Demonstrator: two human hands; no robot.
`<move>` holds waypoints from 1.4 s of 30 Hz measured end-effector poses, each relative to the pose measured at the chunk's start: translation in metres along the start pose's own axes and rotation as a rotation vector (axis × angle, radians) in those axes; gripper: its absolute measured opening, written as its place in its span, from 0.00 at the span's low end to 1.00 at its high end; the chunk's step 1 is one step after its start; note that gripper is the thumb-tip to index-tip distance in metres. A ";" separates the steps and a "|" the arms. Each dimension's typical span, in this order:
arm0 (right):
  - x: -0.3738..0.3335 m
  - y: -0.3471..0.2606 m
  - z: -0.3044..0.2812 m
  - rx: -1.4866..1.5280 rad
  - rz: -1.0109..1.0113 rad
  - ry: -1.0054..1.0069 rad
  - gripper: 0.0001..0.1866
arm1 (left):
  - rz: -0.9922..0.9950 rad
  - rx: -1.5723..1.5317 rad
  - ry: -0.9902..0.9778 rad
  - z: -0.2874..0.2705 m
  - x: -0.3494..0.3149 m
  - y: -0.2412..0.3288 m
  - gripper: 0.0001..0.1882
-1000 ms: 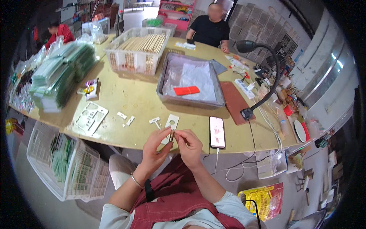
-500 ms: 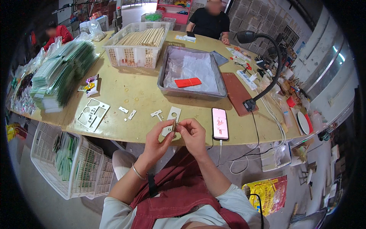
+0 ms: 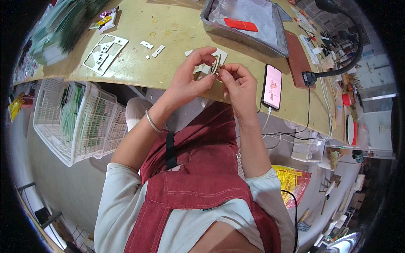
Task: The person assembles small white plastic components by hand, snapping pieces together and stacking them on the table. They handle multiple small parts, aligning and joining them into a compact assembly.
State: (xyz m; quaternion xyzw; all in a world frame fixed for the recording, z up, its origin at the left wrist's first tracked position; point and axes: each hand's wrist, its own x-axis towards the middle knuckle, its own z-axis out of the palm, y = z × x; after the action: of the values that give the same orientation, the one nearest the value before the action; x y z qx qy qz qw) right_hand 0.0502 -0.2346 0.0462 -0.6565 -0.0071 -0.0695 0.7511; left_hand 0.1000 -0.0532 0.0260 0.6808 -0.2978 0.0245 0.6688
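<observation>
Above the table's near edge, my left hand (image 3: 192,78) grips thin curved wooden pieces (image 3: 216,64) between thumb and fingers. They stand nearly edge-on, with a narrow gap between layers. My right hand (image 3: 241,86) is closed at their right side, thumb and forefinger pinching the edge; the fingertips partly hide what they touch. Behind the hands lies a flat white cut-out piece (image 3: 222,53), mostly covered. Left of them are several small white pieces (image 3: 158,51) and a white die-cut frame (image 3: 89,61) with round and odd-shaped openings.
A grey tray (image 3: 270,49) holding a red packet (image 3: 241,25) stands behind. To the right are a lit phone (image 3: 272,87) on a cable, a brown board (image 3: 296,59) and a black lamp (image 3: 310,78). Green-edged sheets (image 3: 63,29) stack at left, above white baskets (image 3: 82,126).
The view has tilted down, so the table sits higher in the picture. My hands have turned the held pieces, and their curved layers now show. My left fingers are spread wider around them.
</observation>
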 end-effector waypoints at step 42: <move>0.014 0.026 -0.018 -0.698 -0.354 -0.013 0.21 | 0.011 0.157 -0.163 -0.008 0.014 -0.025 0.44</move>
State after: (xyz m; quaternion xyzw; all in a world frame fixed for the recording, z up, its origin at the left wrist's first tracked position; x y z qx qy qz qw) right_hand 0.0653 -0.2505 0.0197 -0.8615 -0.1010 -0.1920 0.4590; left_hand 0.1255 -0.0530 0.0106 0.7292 -0.3524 -0.0040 0.5866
